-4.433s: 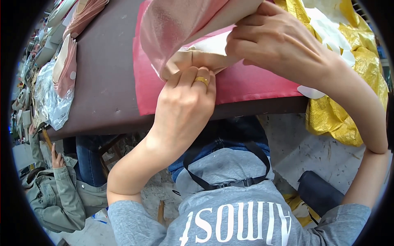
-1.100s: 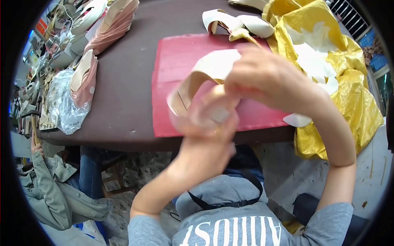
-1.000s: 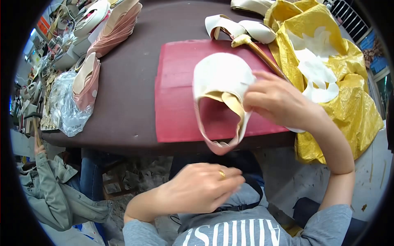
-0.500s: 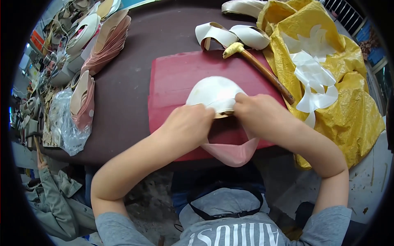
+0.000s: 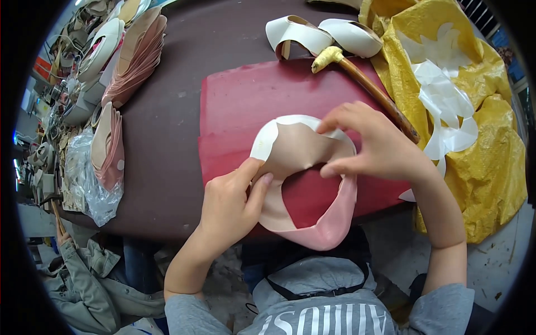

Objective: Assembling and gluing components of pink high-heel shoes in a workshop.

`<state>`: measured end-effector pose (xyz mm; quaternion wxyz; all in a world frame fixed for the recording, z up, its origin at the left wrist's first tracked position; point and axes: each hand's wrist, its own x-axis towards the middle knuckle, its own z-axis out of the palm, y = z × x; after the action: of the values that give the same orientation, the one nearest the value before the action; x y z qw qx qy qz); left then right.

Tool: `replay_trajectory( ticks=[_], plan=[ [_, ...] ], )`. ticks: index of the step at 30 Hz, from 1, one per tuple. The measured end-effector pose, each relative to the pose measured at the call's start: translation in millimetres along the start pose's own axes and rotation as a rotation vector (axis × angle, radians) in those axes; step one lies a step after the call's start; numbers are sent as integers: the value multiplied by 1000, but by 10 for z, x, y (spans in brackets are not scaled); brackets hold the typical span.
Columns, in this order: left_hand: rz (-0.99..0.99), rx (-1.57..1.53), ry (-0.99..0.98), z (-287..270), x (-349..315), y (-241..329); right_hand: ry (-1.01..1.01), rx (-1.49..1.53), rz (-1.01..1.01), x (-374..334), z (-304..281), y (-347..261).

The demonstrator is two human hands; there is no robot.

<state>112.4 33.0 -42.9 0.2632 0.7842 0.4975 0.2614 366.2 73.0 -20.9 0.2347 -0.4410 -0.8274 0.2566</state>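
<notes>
Grey T-shirt (image 5: 312, 302), short sleeves (image 5: 195, 315), large white lettering (image 5: 326, 319) across chest; black waist strap (image 5: 335, 292); dark trousers (image 5: 357, 248).

Both arms (image 5: 190, 257) bend, the left fingers (image 5: 249, 167) pinched, the right fingers (image 5: 341, 118) curved apart from the thumb (image 5: 345, 166).

At centre, a looped piece (image 5: 334, 226) is faced in smooth, glossy pink and lined in duller beige. Beneath it, a smooth red mat (image 5: 240, 95) with a soft sheen is backed by a matt dark-brown tabletop (image 5: 162, 106). Polished brown wood is seen in the hammer handle (image 5: 379, 96), upper right; shiny, crinkled plastic in the yellow sack (image 5: 491, 162), far right, and the clear bag (image 5: 106, 204), left.
</notes>
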Motion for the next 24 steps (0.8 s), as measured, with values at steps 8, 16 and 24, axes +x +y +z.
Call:
replay_trajectory(
  ticks=[8,16,24],
  plan=[
    [-33,1,103,230,-40,-86,-77,-80,31,293,75,20],
    [220,150,261,294,-211,-220,73,44,50,216,199,-15],
    [93,116,180,251,-304,-214,-132,-63,-199,146,278,10]
  ],
)
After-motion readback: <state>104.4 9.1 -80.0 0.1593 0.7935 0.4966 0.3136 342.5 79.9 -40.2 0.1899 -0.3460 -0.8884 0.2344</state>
